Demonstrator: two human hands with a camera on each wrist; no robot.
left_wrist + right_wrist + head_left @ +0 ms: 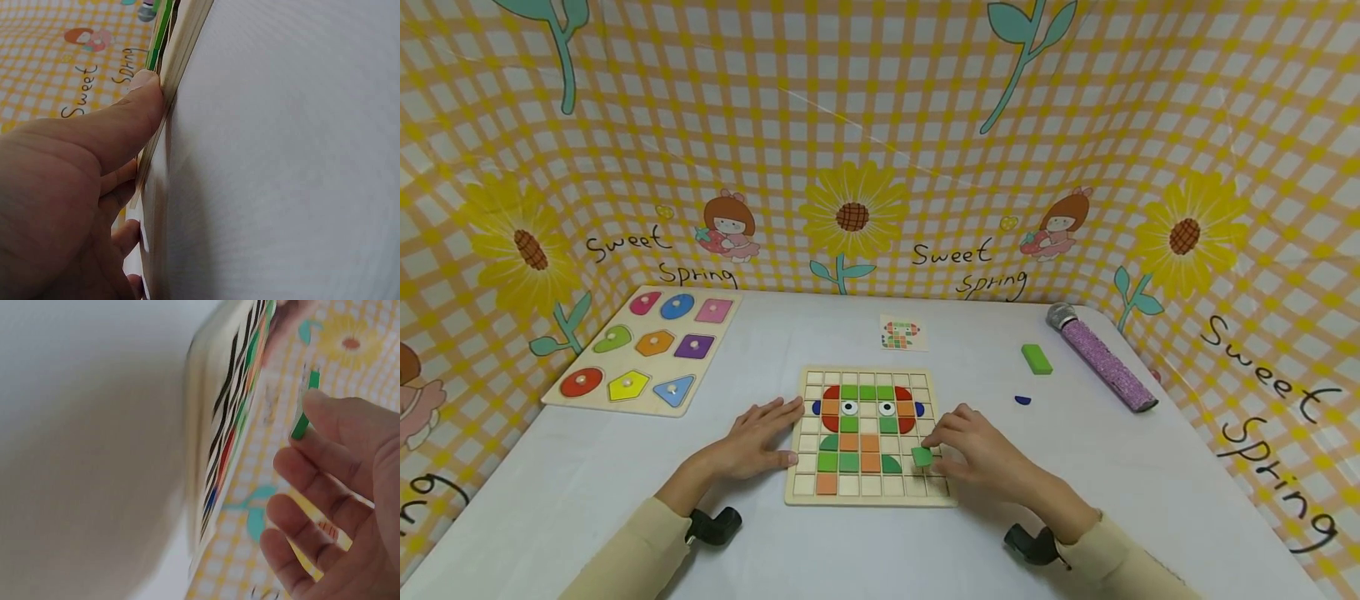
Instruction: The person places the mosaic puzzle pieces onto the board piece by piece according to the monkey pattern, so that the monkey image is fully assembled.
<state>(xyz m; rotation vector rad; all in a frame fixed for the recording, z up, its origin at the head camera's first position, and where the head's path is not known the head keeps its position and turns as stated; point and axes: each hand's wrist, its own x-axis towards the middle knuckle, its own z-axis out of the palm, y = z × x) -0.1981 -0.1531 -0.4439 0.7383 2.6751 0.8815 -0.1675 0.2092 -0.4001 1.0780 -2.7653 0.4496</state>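
Observation:
A square wooden grid board [880,501] lies in front of me, with red, orange, green and blue tiles and two eye tiles set in its cells. My right hand [988,454] pinches a green tile [922,457] between thumb and index finger, over the board's lower right cells. In the right wrist view that tile [306,405] is tipped edge-on and stands apart from the board, with the other fingers loosely bent. At the board's left edge rests my left hand [752,442], fingers extended. Its thumb [134,115] touches the board's side in the left wrist view.
Behind the board lies a small picture card [917,340]. To the right are a blue half-round tile [1022,401], a green block [1037,359] and a glittery purple microphone [1105,362]. A knobbed shape puzzle [625,358] sits at the left. Patterned cloth [880,125] walls the table's back and sides.

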